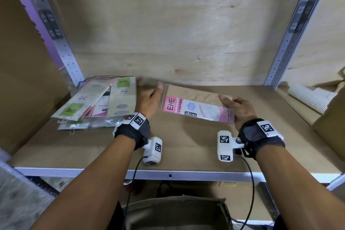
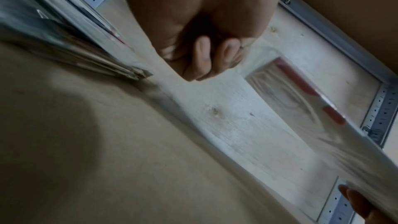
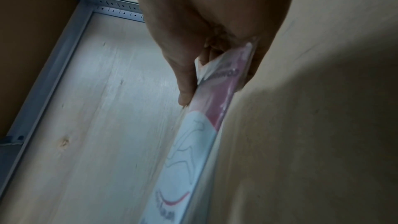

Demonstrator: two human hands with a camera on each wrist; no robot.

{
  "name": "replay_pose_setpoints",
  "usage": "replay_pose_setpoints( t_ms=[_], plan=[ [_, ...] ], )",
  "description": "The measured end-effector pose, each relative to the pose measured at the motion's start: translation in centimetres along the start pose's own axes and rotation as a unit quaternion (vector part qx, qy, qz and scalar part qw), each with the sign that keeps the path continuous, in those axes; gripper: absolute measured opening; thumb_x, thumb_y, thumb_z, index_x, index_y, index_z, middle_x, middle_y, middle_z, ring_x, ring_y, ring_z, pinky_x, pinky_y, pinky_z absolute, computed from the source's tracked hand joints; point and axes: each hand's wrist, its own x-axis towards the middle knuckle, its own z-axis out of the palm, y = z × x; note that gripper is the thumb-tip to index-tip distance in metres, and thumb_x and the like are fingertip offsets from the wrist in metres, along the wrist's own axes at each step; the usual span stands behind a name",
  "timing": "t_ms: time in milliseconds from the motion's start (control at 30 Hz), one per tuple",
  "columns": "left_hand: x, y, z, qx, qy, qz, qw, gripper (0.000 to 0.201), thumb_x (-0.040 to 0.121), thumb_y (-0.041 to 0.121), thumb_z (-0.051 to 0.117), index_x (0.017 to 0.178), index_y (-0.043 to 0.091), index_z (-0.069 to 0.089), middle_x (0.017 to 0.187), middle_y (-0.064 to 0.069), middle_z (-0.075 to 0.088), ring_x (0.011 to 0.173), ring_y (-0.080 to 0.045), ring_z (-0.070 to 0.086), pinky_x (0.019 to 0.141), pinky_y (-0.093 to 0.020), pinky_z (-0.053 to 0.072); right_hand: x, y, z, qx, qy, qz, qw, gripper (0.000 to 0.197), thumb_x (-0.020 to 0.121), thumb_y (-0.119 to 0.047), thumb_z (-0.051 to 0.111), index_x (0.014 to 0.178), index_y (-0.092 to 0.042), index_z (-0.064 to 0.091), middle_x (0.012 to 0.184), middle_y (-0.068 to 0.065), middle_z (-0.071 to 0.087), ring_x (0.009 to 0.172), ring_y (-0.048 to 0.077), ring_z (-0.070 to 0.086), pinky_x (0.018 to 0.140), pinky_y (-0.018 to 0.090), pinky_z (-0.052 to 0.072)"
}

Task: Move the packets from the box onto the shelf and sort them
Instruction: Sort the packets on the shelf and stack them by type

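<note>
A pink ENE stocking packet (image 1: 197, 105) hangs just above the brown shelf board (image 1: 186, 147), held at both ends. My left hand (image 1: 149, 101) pinches its clear left end, thumb on top; in the left wrist view the fingers (image 2: 206, 57) curl under the packet (image 2: 290, 101). My right hand (image 1: 238, 109) grips the right end, thumb over the edge, and in the right wrist view the thumb (image 3: 185, 81) presses on the packet (image 3: 193, 142). A loose pile of green and pink ENE packets (image 1: 97, 101) lies at the shelf's back left.
Perforated metal uprights (image 1: 54, 30) (image 1: 296, 26) frame the plywood back wall. A ribbed white roll (image 1: 309, 99) lies in the bay to the right. A cardboard box (image 1: 179, 213) stands below the shelf's front rail (image 1: 168, 174). A side panel (image 1: 28, 80) closes the left.
</note>
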Motion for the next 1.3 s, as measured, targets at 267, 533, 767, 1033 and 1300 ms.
replay_pose_setpoints(
  t_ms=[267,533,767,1033,1300],
  plan=[
    [0.3,-0.4,0.0,-0.058,-0.008,-0.028,0.998,0.047,0.095,0.056,0.052,0.066,0.02,0.059,0.059,0.004,0.063,0.058,-0.015,0.056,0.053,-0.024,0.039,-0.1,-0.1,0.1,-0.004,-0.002,-0.003,1.0,0.02,0.082,-0.018,0.079,0.076,-0.014,0.061,0.097,0.018,0.069,0.083,0.031,0.065,0.077,0.046,0.056],
    [0.2,0.4,0.6,-0.02,0.041,-0.008,0.999,0.058,0.096,0.053,0.053,0.056,0.011,0.047,0.044,0.008,0.044,0.041,-0.005,0.042,0.047,-0.019,0.035,-0.1,0.0,-0.6,0.002,-0.002,-0.005,1.0,0.025,0.081,-0.017,0.08,0.068,-0.014,0.058,0.08,0.01,0.069,0.071,0.029,0.067,0.049,0.028,0.055],
    [0.0,1.2,1.5,-0.196,-0.011,-0.096,0.976,0.053,0.099,0.045,0.052,0.053,0.02,0.049,0.047,0.0,0.045,0.053,-0.019,0.047,0.059,-0.026,0.035,-0.3,-0.2,-0.8,-0.012,-0.001,0.011,1.0,0.022,0.079,-0.017,0.081,0.07,-0.012,0.062,0.1,0.022,0.073,0.097,0.044,0.07,0.079,0.049,0.058],
    [-0.4,1.6,1.6,-0.285,0.02,-0.144,0.947,0.049,0.099,0.046,0.053,0.058,0.02,0.05,0.059,-0.005,0.047,0.05,-0.018,0.049,0.045,-0.023,0.03,-0.7,-0.6,-0.3,0.026,-0.008,0.036,0.999,0.038,0.079,-0.013,0.08,0.109,0.006,0.066,0.111,0.025,0.071,0.1,0.042,0.069,0.094,0.059,0.051],
    [-0.5,0.6,1.5,-0.402,-0.065,-0.215,0.888,0.074,0.092,0.072,0.037,0.107,0.007,0.068,0.078,-0.011,0.075,0.057,-0.017,0.07,0.05,-0.021,0.054,-0.9,-0.8,-0.5,0.117,0.008,0.096,0.988,0.056,0.084,-0.004,0.074,0.134,0.009,0.051,0.125,0.026,0.064,0.114,0.039,0.064,0.095,0.053,0.053]
  ],
)
